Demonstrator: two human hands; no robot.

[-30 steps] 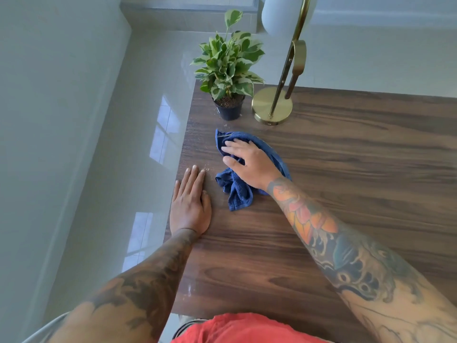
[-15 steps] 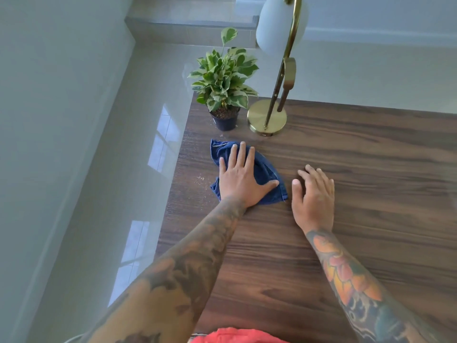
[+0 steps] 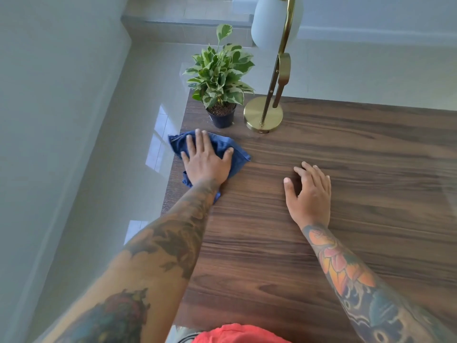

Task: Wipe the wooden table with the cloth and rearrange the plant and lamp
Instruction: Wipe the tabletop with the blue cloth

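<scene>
My left hand [image 3: 206, 161] presses flat, fingers [image 3: 197, 142] spread, on the cloth [image 3: 237, 154] just before the plant [image 3: 220, 78]; right hand [image 3: 309, 191] rests released.

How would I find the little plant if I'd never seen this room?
Start at the far left corner of the wooden table. Two things stand there side by side: a gold lamp with a round flat base, and left of it the plant. It's the only leafy thing, green-and-cream leaves in a small dark pot.
</scene>
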